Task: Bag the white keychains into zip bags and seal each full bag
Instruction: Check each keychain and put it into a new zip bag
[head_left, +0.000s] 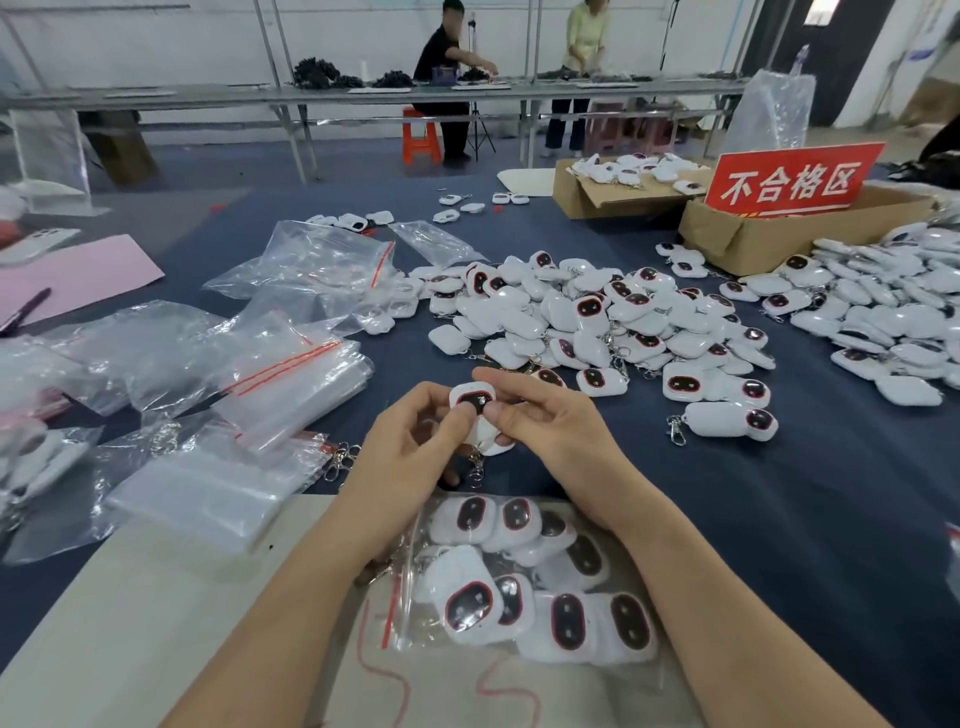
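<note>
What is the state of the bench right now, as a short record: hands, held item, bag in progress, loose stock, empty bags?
left hand: fingers curled round a white plastic keychain with a dark oval face
right hand: pinches the same keychain
bag in progress: clear plastic zip bag, lying between the forearms, several keychains inside; seal state unclear
loose stock: heap of white keychains beyond the hands, on the dark blue table cover
empty bags: pile of empty clear zip bags, left of the hands
</note>
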